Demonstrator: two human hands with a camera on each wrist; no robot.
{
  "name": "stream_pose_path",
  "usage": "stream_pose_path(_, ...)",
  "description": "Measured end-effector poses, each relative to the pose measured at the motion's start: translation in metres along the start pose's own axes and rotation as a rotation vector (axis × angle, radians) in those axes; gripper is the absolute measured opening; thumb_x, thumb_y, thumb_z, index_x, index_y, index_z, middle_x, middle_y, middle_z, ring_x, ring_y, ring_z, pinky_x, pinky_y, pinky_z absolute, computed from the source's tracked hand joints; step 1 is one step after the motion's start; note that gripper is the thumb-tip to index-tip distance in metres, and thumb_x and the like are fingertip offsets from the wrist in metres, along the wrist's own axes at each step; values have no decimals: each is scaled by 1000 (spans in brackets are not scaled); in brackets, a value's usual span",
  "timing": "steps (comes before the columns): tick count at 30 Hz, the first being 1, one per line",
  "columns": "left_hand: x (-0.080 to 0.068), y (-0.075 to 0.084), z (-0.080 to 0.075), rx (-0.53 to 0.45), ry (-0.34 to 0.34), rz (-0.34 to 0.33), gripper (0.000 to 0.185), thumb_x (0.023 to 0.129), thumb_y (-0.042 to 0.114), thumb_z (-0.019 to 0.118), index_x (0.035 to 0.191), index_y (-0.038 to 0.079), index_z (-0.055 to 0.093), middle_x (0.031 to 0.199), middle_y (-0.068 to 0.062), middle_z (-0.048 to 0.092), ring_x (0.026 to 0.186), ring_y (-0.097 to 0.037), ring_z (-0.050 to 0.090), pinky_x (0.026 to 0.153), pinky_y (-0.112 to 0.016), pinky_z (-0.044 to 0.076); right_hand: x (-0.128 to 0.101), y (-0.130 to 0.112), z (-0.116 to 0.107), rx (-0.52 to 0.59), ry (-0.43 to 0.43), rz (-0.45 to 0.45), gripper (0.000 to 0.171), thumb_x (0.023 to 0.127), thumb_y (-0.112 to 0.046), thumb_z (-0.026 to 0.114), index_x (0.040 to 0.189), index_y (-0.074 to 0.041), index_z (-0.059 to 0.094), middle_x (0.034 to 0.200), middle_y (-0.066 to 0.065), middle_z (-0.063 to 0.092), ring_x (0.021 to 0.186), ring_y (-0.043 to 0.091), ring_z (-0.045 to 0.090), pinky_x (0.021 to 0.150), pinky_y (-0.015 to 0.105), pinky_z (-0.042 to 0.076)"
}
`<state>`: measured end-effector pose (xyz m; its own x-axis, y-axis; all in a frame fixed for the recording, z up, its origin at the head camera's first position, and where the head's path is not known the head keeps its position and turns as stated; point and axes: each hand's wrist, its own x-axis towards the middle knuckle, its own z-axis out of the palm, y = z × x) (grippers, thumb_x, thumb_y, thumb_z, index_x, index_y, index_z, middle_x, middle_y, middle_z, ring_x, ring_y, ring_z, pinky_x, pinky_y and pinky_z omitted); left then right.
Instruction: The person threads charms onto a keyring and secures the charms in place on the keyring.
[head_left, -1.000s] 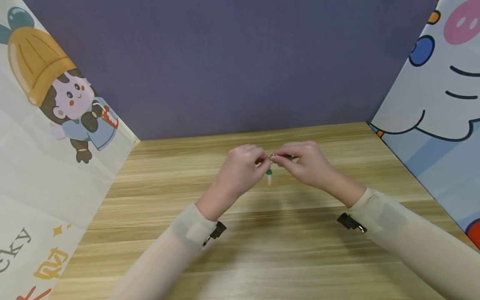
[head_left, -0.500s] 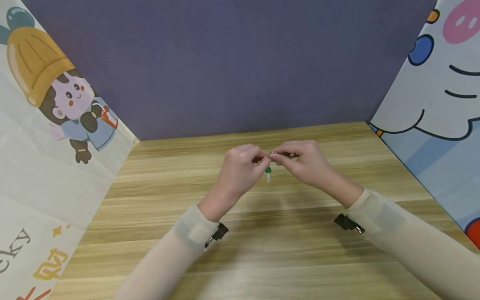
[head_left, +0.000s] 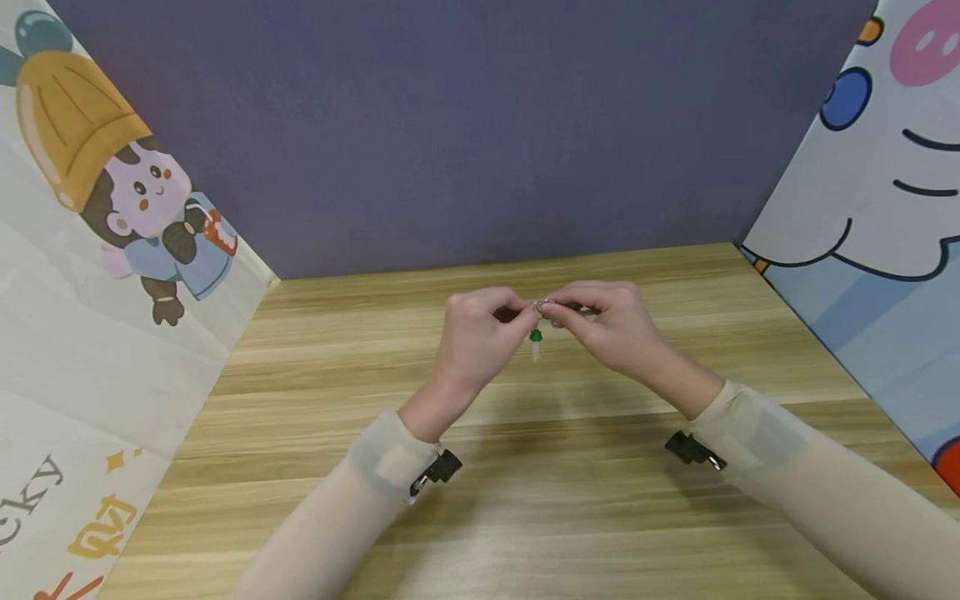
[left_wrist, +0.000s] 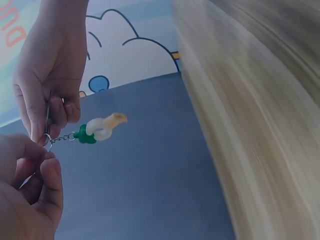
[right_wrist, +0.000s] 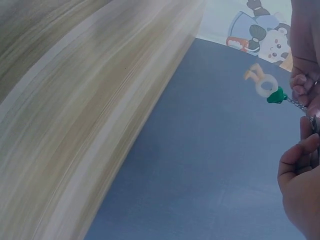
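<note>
Charm and both hands up a touch in the head view versus a second ago; charm slightly left too. Left hand (head_left: 477,337) pinches the split ring (head_left: 542,307) near frame center. Right hand (head_left: 611,325) grips the ring's other side plus a thin metal piece, type unclear. Green-and-white charm (left_wrist: 92,131) with tan tip dangles off the ring by a short chain (left_wrist: 63,137), just below the fingertips, over wood table (head_left: 525,517). Purple panel (head_left: 480,142) fills upper middle.

Soft, even light with blurry shadows and pale sheen on the wooden tabletop (head_left: 540,508), wrist views hazy.
</note>
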<state>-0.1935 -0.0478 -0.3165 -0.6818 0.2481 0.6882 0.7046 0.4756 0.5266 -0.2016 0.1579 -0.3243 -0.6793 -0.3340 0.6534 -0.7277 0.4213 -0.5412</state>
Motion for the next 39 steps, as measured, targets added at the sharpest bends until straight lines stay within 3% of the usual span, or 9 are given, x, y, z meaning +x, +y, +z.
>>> stream_pose_path(5, 0, 0, 1, -115, 2, -122, 12, 93, 5, 74, 85, 5, 84, 80, -9, 81, 63, -12, 72, 60, -21, 60, 0, -1, 1, 3, 28, -8, 12, 94, -1, 79, 100, -8, 85, 93, 5, 83, 76, 0, 69, 66, 10, 53)
stream_pose_path(15, -1, 3, 3, -223, 14, -305, 11, 94, 10, 78, 85, 6, 83, 85, -8, 82, 66, -10, 70, 60, -22, 58, -1, 1, 2, 23, 42, 10, 12, 94, -1, 78, 100, -9, 85, 93, 5, 82, 72, 2, 65, 66, 11, 51)
stream_pose_path(29, 1, 3, 7, -300, 46, -376, 15, 95, 12, 75, 83, 7, 83, 79, -8, 80, 65, -10, 69, 59, -22, 56, -1, 2, 2, 33, 62, 50, 11, 94, -3, 78, 101, -9, 85, 93, 5, 82, 72, 1, 64, 65, 11, 51)
stream_pose_path(34, 1, 3, 8, -308, 50, -375, 15, 96, 13, 75, 85, 7, 83, 79, -9, 80, 66, -13, 71, 60, -23, 57, 0, 2, 2, 54, 78, 68, 10, 94, -2, 78, 99, -7, 85, 92, 8, 82, 77, -3, 67, 66, 11, 54)
stream_pose_path(39, 3, 2, 7, -282, 14, -354, 12, 96, 12, 76, 87, 6, 82, 82, -8, 80, 68, -13, 70, 62, -23, 58, 0, 3, 1, 55, 82, 69, 9, 94, -2, 79, 98, -7, 85, 91, 7, 82, 77, -4, 67, 65, 11, 54)
